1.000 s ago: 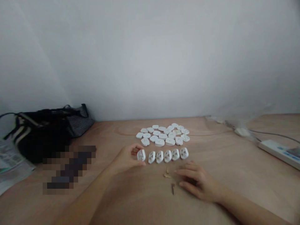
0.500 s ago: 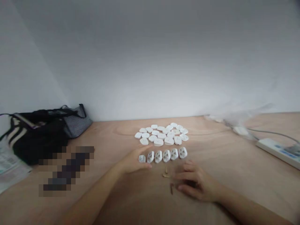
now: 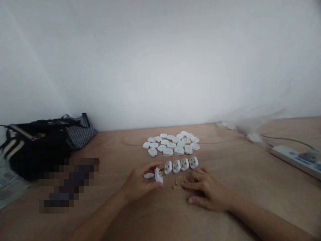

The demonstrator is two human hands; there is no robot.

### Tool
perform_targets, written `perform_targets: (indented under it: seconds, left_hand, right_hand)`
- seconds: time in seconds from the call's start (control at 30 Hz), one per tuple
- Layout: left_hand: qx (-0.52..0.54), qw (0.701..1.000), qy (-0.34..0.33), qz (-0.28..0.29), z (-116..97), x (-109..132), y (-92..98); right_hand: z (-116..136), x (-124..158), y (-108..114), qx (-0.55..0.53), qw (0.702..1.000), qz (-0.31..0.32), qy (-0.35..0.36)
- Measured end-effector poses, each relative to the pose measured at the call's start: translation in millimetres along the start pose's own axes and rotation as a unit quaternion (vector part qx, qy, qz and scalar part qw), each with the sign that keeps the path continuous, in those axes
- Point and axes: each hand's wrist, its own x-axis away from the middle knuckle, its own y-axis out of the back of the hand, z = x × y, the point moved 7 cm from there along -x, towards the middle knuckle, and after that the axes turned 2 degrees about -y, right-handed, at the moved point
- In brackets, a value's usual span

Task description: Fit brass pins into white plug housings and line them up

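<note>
My left hand [image 3: 140, 184] pinches a white plug part [image 3: 158, 174] between thumb and fingers, lifted on edge just off the wooden table [image 3: 225, 167]. Another white part [image 3: 148, 175] lies flat right by its fingers. A short row of white plug parts [image 3: 180, 165] stands to the right of it. Behind the row lies a cluster of several white plug covers [image 3: 171, 144]. My right hand [image 3: 208, 192] rests on the table with fingers curled loosely, its fingertips at small brass pins [image 3: 176, 185].
A black and striped bag [image 3: 42, 144] sits at the left by the wall. A blurred dark object [image 3: 67, 184] lies in front of it. A white power strip [image 3: 296, 156] with a cable and a clear plastic bag [image 3: 253, 130] lie at the right.
My left hand has pulled one plug part out of the row toward me and tipped it on edge. My right hand has slid slightly left toward the brass pins.
</note>
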Motion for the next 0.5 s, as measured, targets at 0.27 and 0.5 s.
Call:
perform_targets:
  seconds: [0.27,0.5]
  left_hand:
    - [-0.014,0.994,-0.098,0.04,-22,15,-39.7]
    - [-0.034,0.995,-0.096,0.023,-20,19,-38.9]
  right_hand:
    - [-4,3,0,-0.027,0.999,-0.03,-0.022]
    - [-4,3,0,-0.031,0.999,-0.038,-0.013]
